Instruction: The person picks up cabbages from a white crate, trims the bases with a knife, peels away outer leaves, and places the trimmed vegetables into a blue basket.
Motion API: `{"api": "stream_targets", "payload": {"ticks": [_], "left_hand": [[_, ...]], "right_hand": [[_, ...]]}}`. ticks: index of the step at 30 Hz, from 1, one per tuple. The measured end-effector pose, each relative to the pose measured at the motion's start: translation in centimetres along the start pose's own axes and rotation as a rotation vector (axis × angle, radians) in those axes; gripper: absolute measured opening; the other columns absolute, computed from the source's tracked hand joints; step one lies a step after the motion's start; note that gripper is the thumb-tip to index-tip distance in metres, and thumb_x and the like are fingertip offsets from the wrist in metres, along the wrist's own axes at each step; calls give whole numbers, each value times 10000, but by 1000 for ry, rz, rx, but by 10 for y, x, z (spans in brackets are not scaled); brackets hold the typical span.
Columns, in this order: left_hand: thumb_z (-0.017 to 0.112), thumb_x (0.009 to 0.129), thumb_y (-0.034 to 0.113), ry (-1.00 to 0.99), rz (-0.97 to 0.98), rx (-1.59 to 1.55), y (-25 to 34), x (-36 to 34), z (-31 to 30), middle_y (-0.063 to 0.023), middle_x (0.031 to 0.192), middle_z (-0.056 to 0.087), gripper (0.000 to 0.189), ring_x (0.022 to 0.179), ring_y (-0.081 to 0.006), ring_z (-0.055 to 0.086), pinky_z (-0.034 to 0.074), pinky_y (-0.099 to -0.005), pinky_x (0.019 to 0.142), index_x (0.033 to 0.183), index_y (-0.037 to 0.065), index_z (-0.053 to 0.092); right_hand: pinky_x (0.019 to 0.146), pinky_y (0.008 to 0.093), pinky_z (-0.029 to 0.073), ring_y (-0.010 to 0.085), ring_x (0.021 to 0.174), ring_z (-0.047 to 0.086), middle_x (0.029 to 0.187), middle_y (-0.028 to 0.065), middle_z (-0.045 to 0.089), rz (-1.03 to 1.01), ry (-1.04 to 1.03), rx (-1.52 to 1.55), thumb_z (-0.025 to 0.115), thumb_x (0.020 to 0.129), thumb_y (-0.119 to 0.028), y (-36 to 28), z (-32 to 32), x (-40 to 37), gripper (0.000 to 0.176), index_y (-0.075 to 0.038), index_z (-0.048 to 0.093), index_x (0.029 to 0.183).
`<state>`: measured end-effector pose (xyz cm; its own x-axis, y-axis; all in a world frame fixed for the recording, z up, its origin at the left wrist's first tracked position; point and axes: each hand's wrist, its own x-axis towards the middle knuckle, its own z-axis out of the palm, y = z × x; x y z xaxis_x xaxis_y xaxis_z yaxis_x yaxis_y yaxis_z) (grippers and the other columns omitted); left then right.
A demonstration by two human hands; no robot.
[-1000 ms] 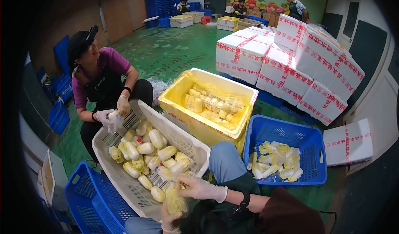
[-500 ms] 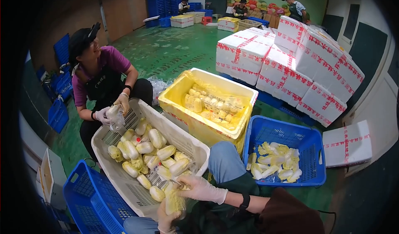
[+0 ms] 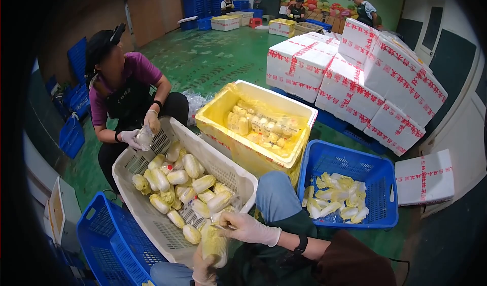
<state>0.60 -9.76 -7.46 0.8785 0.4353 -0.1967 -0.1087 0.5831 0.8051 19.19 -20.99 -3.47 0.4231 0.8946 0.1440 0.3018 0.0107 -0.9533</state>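
Note:
Low in front of me, my left hand (image 3: 204,270) is wrapped round the lower part of a small napa cabbage (image 3: 214,246), pale green-yellow and nearly upright. My right hand (image 3: 252,230), in a pale glove, is closed just above and right of the cabbage's top. A thin dark-metal tool, which looks like a small knife (image 3: 219,227), sticks out from its fingers. Beyond both hands stands a whitish crate (image 3: 165,238) with several trimmed napa cabbages (image 3: 193,167) in it, some in clear plastic.
Across the crate a co-worker (image 3: 133,95) holds a cabbage in clear plastic (image 3: 144,138). A yellow-lined foam box (image 3: 218,128) holds packed cabbages. Loose leaves lie in a blue crate (image 3: 350,158) at right; another blue crate (image 3: 109,240) stands left. White foam boxes (image 3: 350,93) are stacked behind.
The cabbage in my left hand has turned, now showing more of its side. My right hand has shifted slightly right. The co-worker's head has turned down towards their hands.

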Motion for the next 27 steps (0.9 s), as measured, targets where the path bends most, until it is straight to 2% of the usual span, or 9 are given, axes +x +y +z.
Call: {"api": "stream_targets", "payload": {"ticks": [5, 9, 11, 15, 17, 19, 21, 26, 27], "left_hand": [[710, 833, 322, 149, 82, -226, -8, 0, -2, -147, 1269, 558, 681, 1088, -274, 587, 489, -384, 926, 1339, -27, 417], [645, 889, 244, 88, -117, -871, -16, 10, -2, -134, 1349, 504, 603, 1216, -295, 508, 424, -456, 1020, 1393, 48, 378], [666, 876, 204, 239, 12, -797, -22, 16, 15, -107, 1360, 503, 599, 1236, -275, 493, 408, -459, 1038, 1387, 63, 387], [713, 832, 313, 342, 207, -746, -14, 25, 31, -86, 1339, 515, 630, 1256, -282, 476, 397, -511, 1043, 1355, 98, 435], [715, 811, 373, 395, 254, -728, -9, 24, 24, -95, 1340, 511, 671, 1251, -298, 475, 391, -500, 1054, 1351, 92, 434], [711, 809, 395, 249, 234, -997, 0, 19, 22, -104, 1327, 517, 677, 1238, -317, 480, 406, -486, 1043, 1344, 84, 437], [717, 798, 405, 160, 254, -1071, 5, 19, 15, -112, 1315, 524, 682, 1228, -336, 481, 393, -482, 1050, 1336, 85, 446], [763, 766, 340, 250, 292, -943, 5, 19, 14, -113, 1305, 533, 676, 1235, -308, 473, 345, -482, 1075, 1315, 83, 465], [763, 766, 340, 249, 299, -950, 5, 20, 14, -113, 1305, 533, 676, 1235, -308, 473, 345, -482, 1075, 1315, 83, 465]], "right_hand": [[637, 298, 424, 170, 669, 483, 749, 72, 504, -42, 93, 101, 642, 889, -200, 22, 5, -3, 229, -25, 494, 908], [713, 218, 442, 71, 783, 501, 858, -57, 480, 5, 408, 437, 571, 958, -165, 14, 18, -8, 116, -89, 522, 1031], [626, 218, 446, 52, 716, 503, 834, -41, 506, 14, 585, 492, 537, 975, -177, 11, 22, -5, 110, -102, 515, 1054], [691, 253, 481, 110, 801, 553, 944, 36, 564, -91, 483, 875, 526, 980, -222, 20, -22, -14, 175, -69, 525, 1067], [455, 197, 368, 51, 556, 470, 789, -22, 548, -16, 829, 700, 525, 981, -274, -13, -32, -2, 198, -97, 524, 1070], [524, 204, 426, 71, 629, 526, 834, -8, 579, 65, 1108, 805, 562, 963, -293, -36, -63, 2, 227, -85, 553, 1051], [681, 250, 494, 121, 807, 604, 966, 42, 630, 100, 1213, 727, 590, 947, -295, -41, -110, -11, 262, -71, 581, 1083], [947, 343, 435, 254, 1077, 562, 1168, 141, 574, 437, 1095, -1002, 593, 931, -208, 4, -233, -84, 402, 16, 503, 1253], [947, 343, 435, 254, 1077, 562, 1168, 141, 574, 427, 1092, -1007, 593, 931, -208, 12, -236, -89, 402, 16, 503, 1253]]}}
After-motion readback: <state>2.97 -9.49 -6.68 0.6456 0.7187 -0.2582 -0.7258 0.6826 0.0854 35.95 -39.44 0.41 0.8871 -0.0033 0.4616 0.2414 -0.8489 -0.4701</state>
